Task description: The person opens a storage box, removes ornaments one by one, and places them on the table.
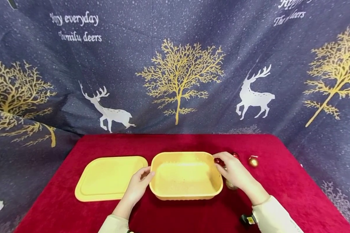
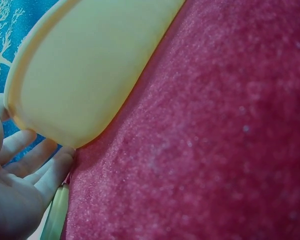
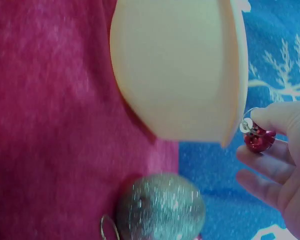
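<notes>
A yellow plastic box [image 1: 186, 195] sits open in the middle of the red-covered table. At its left end is my left hand [image 1: 138, 184], thumb over the rim and fingers along the outer wall; the left wrist view shows the fingers [image 2: 45, 155] under the rim. My right hand [image 1: 234, 170] is beside the box's right end. It holds a small shiny red Christmas ball [image 3: 260, 141] with a silver cap, thumb and fingers around it. A glittery gold ball [image 3: 162, 207] lies on the cloth below that hand.
A flat yellow lid [image 1: 110, 178] lies left of the box. Right of the right hand stands a gold ball [image 1: 253, 161], and another red ball [image 1: 236, 156] shows behind the hand. Dark blue cloth with deer and trees [image 1: 178, 81] hangs behind the red tablecloth [image 1: 175, 216].
</notes>
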Demonstrator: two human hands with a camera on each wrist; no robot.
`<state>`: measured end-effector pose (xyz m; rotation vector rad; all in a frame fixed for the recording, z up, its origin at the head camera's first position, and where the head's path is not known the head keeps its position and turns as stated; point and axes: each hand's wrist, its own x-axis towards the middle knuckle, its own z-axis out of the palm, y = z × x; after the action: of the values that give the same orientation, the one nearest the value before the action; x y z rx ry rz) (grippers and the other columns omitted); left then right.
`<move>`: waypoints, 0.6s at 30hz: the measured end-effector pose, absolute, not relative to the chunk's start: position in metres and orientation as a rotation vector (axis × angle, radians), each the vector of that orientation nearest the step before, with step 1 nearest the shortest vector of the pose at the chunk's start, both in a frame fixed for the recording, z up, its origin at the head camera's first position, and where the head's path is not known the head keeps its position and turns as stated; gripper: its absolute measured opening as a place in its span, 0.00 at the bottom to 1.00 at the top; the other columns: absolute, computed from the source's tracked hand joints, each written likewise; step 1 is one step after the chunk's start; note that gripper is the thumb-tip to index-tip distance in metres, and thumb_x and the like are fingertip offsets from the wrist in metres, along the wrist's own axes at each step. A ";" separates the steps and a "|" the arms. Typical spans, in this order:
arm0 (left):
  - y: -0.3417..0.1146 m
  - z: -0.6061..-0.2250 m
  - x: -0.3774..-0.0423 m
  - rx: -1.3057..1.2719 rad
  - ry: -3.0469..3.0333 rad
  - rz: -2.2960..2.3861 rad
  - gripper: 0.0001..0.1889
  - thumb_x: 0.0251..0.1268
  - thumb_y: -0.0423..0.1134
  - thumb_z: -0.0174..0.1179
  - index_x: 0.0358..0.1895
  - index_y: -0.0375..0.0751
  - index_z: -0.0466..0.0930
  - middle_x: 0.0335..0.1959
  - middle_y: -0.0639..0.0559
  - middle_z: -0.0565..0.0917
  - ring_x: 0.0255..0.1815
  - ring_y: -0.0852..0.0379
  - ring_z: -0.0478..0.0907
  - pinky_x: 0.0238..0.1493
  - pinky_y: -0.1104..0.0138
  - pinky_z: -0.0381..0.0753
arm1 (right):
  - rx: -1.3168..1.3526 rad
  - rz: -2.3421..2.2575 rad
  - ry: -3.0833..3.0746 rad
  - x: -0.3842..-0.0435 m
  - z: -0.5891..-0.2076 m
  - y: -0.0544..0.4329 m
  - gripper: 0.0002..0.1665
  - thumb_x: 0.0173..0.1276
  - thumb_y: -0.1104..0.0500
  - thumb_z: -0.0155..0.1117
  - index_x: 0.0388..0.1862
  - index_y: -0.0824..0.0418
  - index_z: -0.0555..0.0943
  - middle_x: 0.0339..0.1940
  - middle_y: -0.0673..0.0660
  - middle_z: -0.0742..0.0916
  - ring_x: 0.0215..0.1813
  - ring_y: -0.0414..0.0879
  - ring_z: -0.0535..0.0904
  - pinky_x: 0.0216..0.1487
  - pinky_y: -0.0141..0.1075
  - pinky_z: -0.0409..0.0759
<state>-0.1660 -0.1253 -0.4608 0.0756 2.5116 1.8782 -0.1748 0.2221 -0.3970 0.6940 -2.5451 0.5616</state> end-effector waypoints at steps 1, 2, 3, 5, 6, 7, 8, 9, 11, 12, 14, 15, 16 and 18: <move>-0.125 -0.461 -0.166 0.077 2.509 1.880 0.24 0.67 0.47 0.57 0.60 0.35 0.73 0.55 0.41 0.79 0.58 0.48 0.74 0.63 0.54 0.70 | 0.674 0.567 -2.551 -0.175 -0.397 0.225 0.17 0.55 0.68 0.69 0.44 0.66 0.81 0.41 0.58 0.84 0.41 0.48 0.81 0.43 0.42 0.80; -0.125 -0.460 -0.166 0.079 2.509 1.880 0.24 0.67 0.47 0.57 0.60 0.35 0.73 0.55 0.41 0.79 0.58 0.48 0.73 0.63 0.55 0.70 | 0.650 0.571 -2.556 -0.175 -0.397 0.228 0.17 0.55 0.68 0.69 0.45 0.66 0.80 0.42 0.58 0.84 0.41 0.48 0.81 0.42 0.42 0.80; -0.125 -0.460 -0.166 0.080 2.510 1.879 0.24 0.67 0.47 0.57 0.60 0.35 0.73 0.55 0.42 0.79 0.58 0.48 0.73 0.63 0.55 0.70 | 0.625 0.573 -2.566 -0.176 -0.398 0.231 0.17 0.56 0.68 0.69 0.46 0.66 0.80 0.42 0.58 0.84 0.41 0.48 0.80 0.43 0.42 0.80; -0.125 -0.459 -0.165 0.082 2.515 1.877 0.24 0.67 0.47 0.57 0.60 0.35 0.73 0.55 0.42 0.79 0.58 0.49 0.73 0.62 0.55 0.70 | 0.576 0.584 -2.589 -0.176 -0.399 0.238 0.17 0.57 0.67 0.68 0.47 0.65 0.80 0.42 0.58 0.84 0.40 0.47 0.80 0.43 0.42 0.80; -0.125 -0.459 -0.164 0.081 2.517 1.876 0.24 0.67 0.47 0.57 0.60 0.36 0.73 0.55 0.42 0.79 0.58 0.49 0.73 0.62 0.55 0.70 | 0.557 0.584 -2.603 -0.177 -0.401 0.240 0.17 0.57 0.67 0.68 0.47 0.65 0.80 0.42 0.59 0.83 0.40 0.47 0.80 0.43 0.43 0.80; -0.125 -0.459 -0.164 0.084 2.526 1.869 0.24 0.67 0.47 0.57 0.60 0.35 0.73 0.55 0.42 0.79 0.58 0.49 0.74 0.62 0.56 0.70 | 0.541 0.580 -2.619 -0.177 -0.403 0.243 0.17 0.57 0.67 0.67 0.47 0.66 0.79 0.42 0.59 0.83 0.40 0.47 0.80 0.43 0.42 0.80; -0.125 -0.459 -0.164 0.083 2.528 1.867 0.24 0.67 0.47 0.57 0.60 0.35 0.73 0.55 0.42 0.79 0.58 0.49 0.74 0.62 0.56 0.71 | 0.525 0.572 -2.636 -0.177 -0.405 0.245 0.17 0.58 0.67 0.67 0.47 0.65 0.79 0.42 0.59 0.83 0.39 0.46 0.80 0.43 0.42 0.80; -0.125 -0.459 -0.164 0.082 2.528 1.869 0.24 0.67 0.47 0.57 0.60 0.35 0.73 0.55 0.42 0.79 0.58 0.50 0.74 0.62 0.56 0.71 | 0.516 0.563 -2.653 -0.177 -0.407 0.248 0.17 0.57 0.67 0.67 0.47 0.66 0.79 0.41 0.59 0.83 0.38 0.46 0.80 0.42 0.42 0.80; -0.125 -0.459 -0.164 0.080 2.524 1.873 0.24 0.67 0.47 0.57 0.60 0.35 0.73 0.55 0.42 0.79 0.58 0.50 0.74 0.62 0.57 0.71 | 0.503 0.548 -2.674 -0.177 -0.411 0.251 0.16 0.56 0.67 0.67 0.45 0.66 0.78 0.40 0.59 0.83 0.38 0.47 0.79 0.41 0.42 0.80; -0.125 -0.458 -0.164 0.080 2.520 1.877 0.24 0.67 0.47 0.57 0.60 0.35 0.73 0.55 0.42 0.79 0.58 0.50 0.74 0.62 0.57 0.71 | 0.496 0.541 -2.681 -0.177 -0.413 0.253 0.16 0.55 0.68 0.68 0.44 0.66 0.78 0.40 0.59 0.83 0.38 0.47 0.79 0.40 0.42 0.79; -0.125 -0.459 -0.164 0.076 2.511 1.885 0.24 0.66 0.47 0.58 0.60 0.36 0.74 0.55 0.42 0.79 0.58 0.49 0.74 0.62 0.57 0.71 | 0.490 0.524 -2.686 -0.178 -0.418 0.255 0.15 0.53 0.68 0.69 0.40 0.66 0.77 0.37 0.59 0.82 0.38 0.48 0.79 0.40 0.43 0.79; -0.125 -0.459 -0.164 0.077 2.509 1.885 0.24 0.66 0.47 0.58 0.59 0.36 0.74 0.55 0.42 0.79 0.58 0.49 0.74 0.62 0.57 0.71 | 0.488 0.516 -2.687 -0.178 -0.420 0.256 0.15 0.53 0.68 0.69 0.39 0.66 0.77 0.36 0.58 0.82 0.39 0.49 0.80 0.40 0.43 0.79; -0.125 -0.459 -0.165 0.075 2.510 1.884 0.24 0.66 0.47 0.58 0.59 0.36 0.74 0.55 0.42 0.79 0.58 0.49 0.74 0.62 0.57 0.71 | 0.484 0.507 -2.688 -0.179 -0.422 0.257 0.15 0.52 0.68 0.70 0.38 0.66 0.76 0.35 0.58 0.82 0.39 0.50 0.80 0.41 0.44 0.79; -0.125 -0.460 -0.165 0.072 2.517 1.881 0.23 0.66 0.47 0.58 0.59 0.35 0.74 0.55 0.42 0.79 0.58 0.49 0.74 0.62 0.57 0.71 | 0.484 0.483 -2.692 -0.180 -0.425 0.258 0.14 0.52 0.68 0.70 0.37 0.65 0.76 0.34 0.57 0.82 0.39 0.51 0.80 0.41 0.44 0.78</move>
<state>-0.1650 -0.1252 -0.4598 0.0716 2.5172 1.8812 -0.1801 0.2583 -0.4246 0.4836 -2.6915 0.4832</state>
